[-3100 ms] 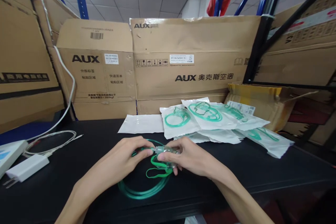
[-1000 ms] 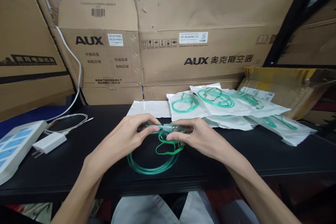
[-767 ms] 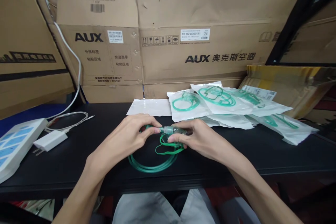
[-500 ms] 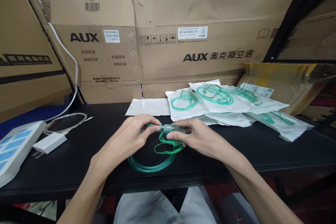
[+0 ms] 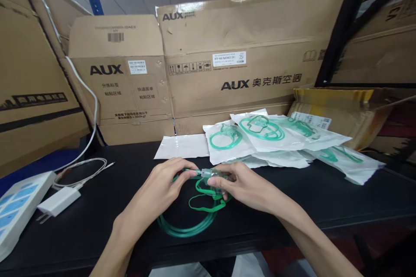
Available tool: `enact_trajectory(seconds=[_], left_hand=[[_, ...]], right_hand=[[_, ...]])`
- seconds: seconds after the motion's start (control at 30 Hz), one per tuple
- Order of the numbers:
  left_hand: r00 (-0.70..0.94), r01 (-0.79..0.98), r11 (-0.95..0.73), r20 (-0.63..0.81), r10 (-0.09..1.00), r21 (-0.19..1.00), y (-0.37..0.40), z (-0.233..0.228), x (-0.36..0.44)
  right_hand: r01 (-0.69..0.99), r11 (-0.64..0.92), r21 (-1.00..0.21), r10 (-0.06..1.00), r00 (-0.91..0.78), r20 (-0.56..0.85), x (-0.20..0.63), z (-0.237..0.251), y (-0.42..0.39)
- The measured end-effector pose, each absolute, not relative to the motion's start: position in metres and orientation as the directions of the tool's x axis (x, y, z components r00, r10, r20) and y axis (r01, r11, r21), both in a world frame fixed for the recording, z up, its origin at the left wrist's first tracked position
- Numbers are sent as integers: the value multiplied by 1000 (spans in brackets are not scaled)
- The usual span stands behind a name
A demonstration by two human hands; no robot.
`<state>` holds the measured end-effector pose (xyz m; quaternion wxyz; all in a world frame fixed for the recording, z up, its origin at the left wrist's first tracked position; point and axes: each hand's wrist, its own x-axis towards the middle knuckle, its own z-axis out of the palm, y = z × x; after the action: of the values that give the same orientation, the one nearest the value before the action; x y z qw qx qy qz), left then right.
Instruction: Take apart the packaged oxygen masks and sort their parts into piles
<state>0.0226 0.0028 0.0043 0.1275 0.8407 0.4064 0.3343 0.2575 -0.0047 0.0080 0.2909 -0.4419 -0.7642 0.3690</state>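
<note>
My left hand [image 5: 172,181] pinches the end of a coiled green tube [image 5: 186,230] between thumb and fingers. Facing it, my right hand [image 5: 242,184] is closed around a clear oxygen mask [image 5: 218,180], whose pale connector [image 5: 206,173] points left at the tube end. Tube end and connector meet between the two hands; how firmly they are joined I cannot tell. A green elastic strap [image 5: 208,209] loops down from the mask. The tube's coil rests on the black tabletop [image 5: 130,212], below my hands.
Several white packets [image 5: 260,136] with green tubing lie behind my right hand, beside a flat white sheet [image 5: 182,146]. At left are a power strip [image 5: 22,212], a white charger [image 5: 59,201] and its cable [image 5: 97,162]. Cardboard boxes [image 5: 240,95] wall the back; an opened carton [image 5: 341,110] stands right.
The camera has tilted up, so the whole scene sits lower in view. Both hands keep their hold on the tube and the mask, with little visible shift between them.
</note>
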Motion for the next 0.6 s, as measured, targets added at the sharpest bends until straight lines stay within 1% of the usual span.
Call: enact_trajectory(seconds=[0.17, 0.3, 0.43, 0.6], left_hand=[[430, 607, -652, 503, 750, 454, 3, -2, 28], [393, 604, -639, 520, 759, 477, 2, -1, 27], [369, 607, -624, 520, 770, 493, 2, 0, 24], [393, 620, -651, 545, 741, 438, 3, -4, 25]], right_hand=[[383, 304, -872, 881, -462, 103, 258, 6, -2], [344, 307, -887, 874, -472, 120, 256, -2, 1], [343, 314, -885, 877, -463, 131, 254, -8, 3], [354, 306, -884, 879, -462, 119, 253, -9, 5]])
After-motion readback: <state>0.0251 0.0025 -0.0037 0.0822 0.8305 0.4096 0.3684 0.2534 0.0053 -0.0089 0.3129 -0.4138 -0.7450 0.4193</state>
